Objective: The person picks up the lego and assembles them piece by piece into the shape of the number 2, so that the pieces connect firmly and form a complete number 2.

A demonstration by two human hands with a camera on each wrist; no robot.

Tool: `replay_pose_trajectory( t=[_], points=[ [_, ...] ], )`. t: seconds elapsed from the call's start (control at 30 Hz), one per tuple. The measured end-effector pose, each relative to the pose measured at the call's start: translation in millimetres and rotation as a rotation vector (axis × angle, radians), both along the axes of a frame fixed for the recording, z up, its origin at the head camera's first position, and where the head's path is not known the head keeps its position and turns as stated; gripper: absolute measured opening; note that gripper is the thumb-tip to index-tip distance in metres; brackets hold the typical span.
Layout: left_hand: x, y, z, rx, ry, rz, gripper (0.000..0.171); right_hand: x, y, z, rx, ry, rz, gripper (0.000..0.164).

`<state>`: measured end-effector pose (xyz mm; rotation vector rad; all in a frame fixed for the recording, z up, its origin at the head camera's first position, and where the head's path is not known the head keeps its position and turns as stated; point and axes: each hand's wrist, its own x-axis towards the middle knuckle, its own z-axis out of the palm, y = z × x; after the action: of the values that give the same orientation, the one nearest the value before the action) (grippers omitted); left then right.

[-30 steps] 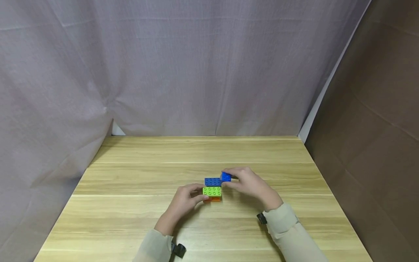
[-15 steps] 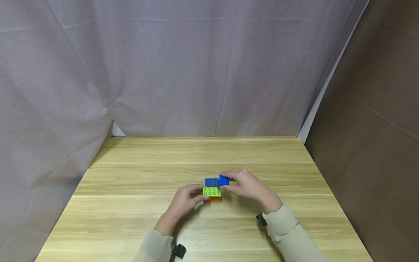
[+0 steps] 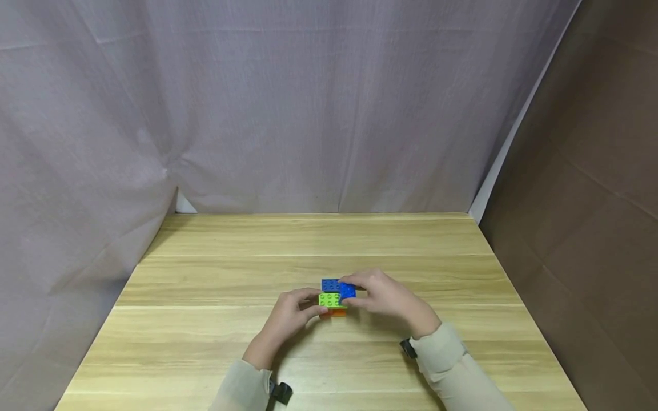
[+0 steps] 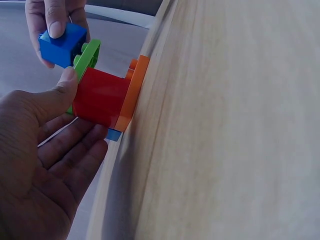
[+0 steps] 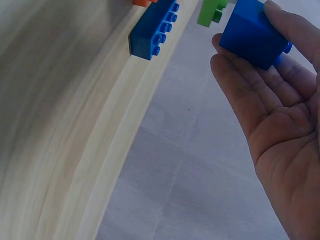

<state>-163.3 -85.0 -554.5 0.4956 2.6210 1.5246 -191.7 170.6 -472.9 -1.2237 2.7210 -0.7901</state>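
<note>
My left hand [image 3: 289, 315] grips a stack of toy building bricks from its left side. A light green plate brick [image 3: 328, 300] tops that stack, a red brick [image 4: 102, 96] sits in the middle, and an orange plate brick [image 3: 338, 313] lies at the bottom on the table. The fingers of my right hand [image 3: 388, 295] pinch a bright blue brick [image 3: 348, 291] by its sides. It hovers over the right end of the green brick; in the left wrist view it looks slightly tilted and very close to the studs. Whether they touch is unclear.
Just behind the stack, a darker blue brick [image 5: 147, 34] with two rows of studs rests on the wooden table [image 3: 216, 274]. Grey cloth [image 3: 329, 114] hangs along the table's back edge, and a brown cloth [image 3: 581, 217] hangs on the right.
The right hand has carried the bright blue brick left and toward the person, from beside the darker blue brick to over the green brick's right end. The left hand has stayed put.
</note>
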Motion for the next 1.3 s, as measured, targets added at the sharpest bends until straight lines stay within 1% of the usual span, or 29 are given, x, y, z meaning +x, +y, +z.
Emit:
replay_pose_trajectory(
  t=[0.13,0.33,0.5,0.83,1.03,1.3],
  points=[
    [-0.4,-0.1,-0.8,0.005,0.006,-0.008,0.039,1.9,-1.4,-2.4,0.011,-0.025,-0.004,0.047],
    [0.2,0.7,0.2,0.024,-0.006,-0.009,0.038,2.3,-3.2,-7.4,0.008,-0.035,-0.003,0.047],
    [1.1,0.9,0.0,0.032,-0.008,-0.012,0.036,3.2,-5.0,-8.7,0.011,-0.047,-0.018,0.047],
    [1.1,0.2,-0.4,0.029,-0.002,-0.008,0.037,1.9,-5.5,-13.4,-0.030,-0.083,-0.025,0.045],
    [0.3,0.2,-0.8,0.028,0.009,-0.010,0.037,0.7,-6.6,-14.3,-0.035,-0.103,-0.037,0.044],
    [-0.3,-0.7,-0.5,0.025,0.024,-0.014,0.038,1.1,-10.3,-12.5,-0.013,-0.119,-0.057,0.042]
  ],
)
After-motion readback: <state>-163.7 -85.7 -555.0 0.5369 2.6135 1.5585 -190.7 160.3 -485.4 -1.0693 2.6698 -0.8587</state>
